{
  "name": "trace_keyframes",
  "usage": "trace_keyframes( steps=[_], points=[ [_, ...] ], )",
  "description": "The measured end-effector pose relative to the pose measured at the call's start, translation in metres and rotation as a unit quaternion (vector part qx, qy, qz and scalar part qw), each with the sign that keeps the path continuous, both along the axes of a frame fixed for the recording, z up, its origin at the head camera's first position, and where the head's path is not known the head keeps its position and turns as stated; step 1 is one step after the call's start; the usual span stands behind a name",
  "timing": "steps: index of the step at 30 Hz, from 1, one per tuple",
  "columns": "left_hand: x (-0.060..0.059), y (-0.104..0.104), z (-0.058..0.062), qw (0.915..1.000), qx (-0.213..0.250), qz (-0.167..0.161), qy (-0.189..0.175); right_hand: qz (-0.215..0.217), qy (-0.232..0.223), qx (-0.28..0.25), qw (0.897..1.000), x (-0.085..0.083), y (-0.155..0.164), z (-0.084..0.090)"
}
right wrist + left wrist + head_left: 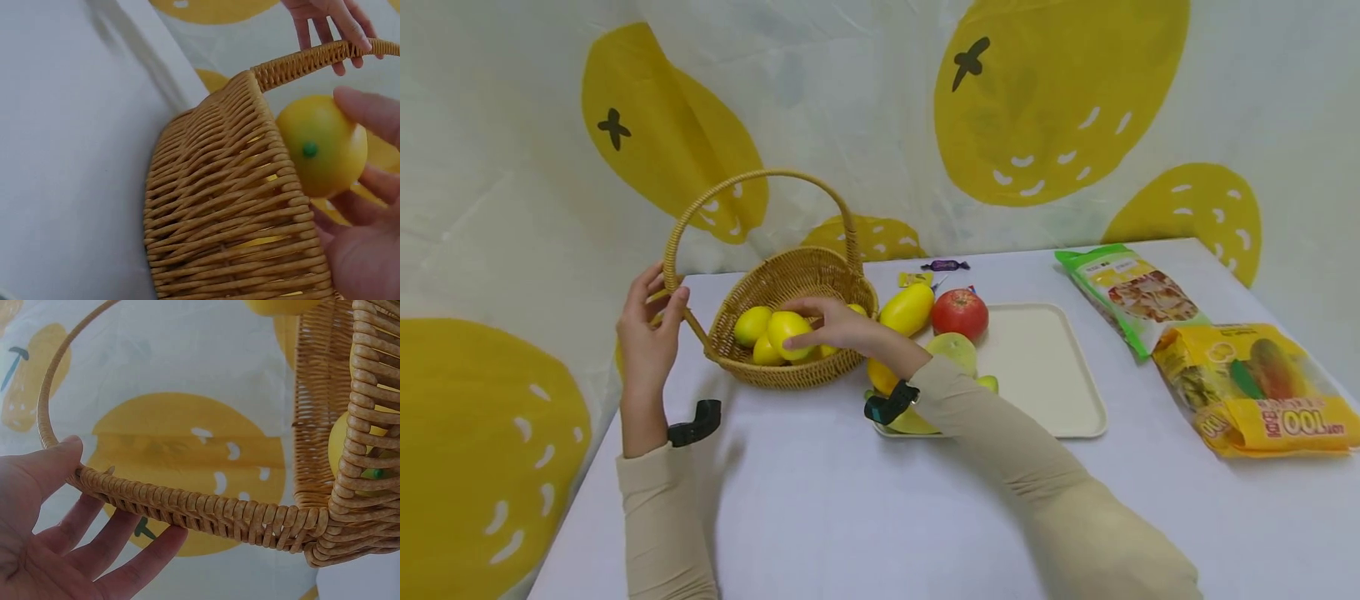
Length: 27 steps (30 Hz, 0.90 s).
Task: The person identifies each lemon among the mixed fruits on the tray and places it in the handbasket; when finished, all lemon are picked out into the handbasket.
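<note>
A wicker basket (pixel 797 375) with a tall arched handle stands at the back left of the table. My left hand (pixel 651 329) grips the left side of the handle (pixel 206 509), thumb on one side and fingers on the other. In the basket's opening, my right hand (pixel 831 323) holds a yellow lemon (pixel 322 147) with a green stem end between thumb and fingers. Other lemons (pixel 752 325) lie inside the basket, partly hidden by its rim and my right hand.
Right of the basket, a cream tray (pixel 1045 367) bears a red pomegranate (pixel 959 314), a yellow mango-like fruit (pixel 907 308) and green fruit, partly behind my right forearm. Wrapped candies (pixel 946 265) lie behind it. A green snack bag (pixel 1138 292) and a yellow bag (pixel 1262 392) are far right.
</note>
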<state>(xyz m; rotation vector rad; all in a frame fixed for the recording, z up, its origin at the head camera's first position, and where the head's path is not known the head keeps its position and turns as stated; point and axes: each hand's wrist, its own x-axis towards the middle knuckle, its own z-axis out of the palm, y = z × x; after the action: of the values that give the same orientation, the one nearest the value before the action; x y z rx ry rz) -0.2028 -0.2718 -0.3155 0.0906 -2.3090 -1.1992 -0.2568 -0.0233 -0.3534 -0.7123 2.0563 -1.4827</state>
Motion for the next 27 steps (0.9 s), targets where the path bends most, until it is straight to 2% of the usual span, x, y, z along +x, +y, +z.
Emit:
trace_keyframes(
  steps=[5,13,27],
  points=[
    [-0.001,0.001,0.000,0.9999,-0.005,-0.006,0.007,0.040,0.027,0.018,0.999,-0.001,0.001,-0.005],
    [-0.001,0.001,0.001,0.9999,-0.009,-0.006,-0.001,0.037,0.043,0.000,0.998,-0.005,0.000,-0.010],
    [0.001,0.000,-0.001,1.0000,-0.006,-0.001,-0.006,0.034,0.079,0.020,0.996,-0.007,-0.010,-0.015]
  ],
)
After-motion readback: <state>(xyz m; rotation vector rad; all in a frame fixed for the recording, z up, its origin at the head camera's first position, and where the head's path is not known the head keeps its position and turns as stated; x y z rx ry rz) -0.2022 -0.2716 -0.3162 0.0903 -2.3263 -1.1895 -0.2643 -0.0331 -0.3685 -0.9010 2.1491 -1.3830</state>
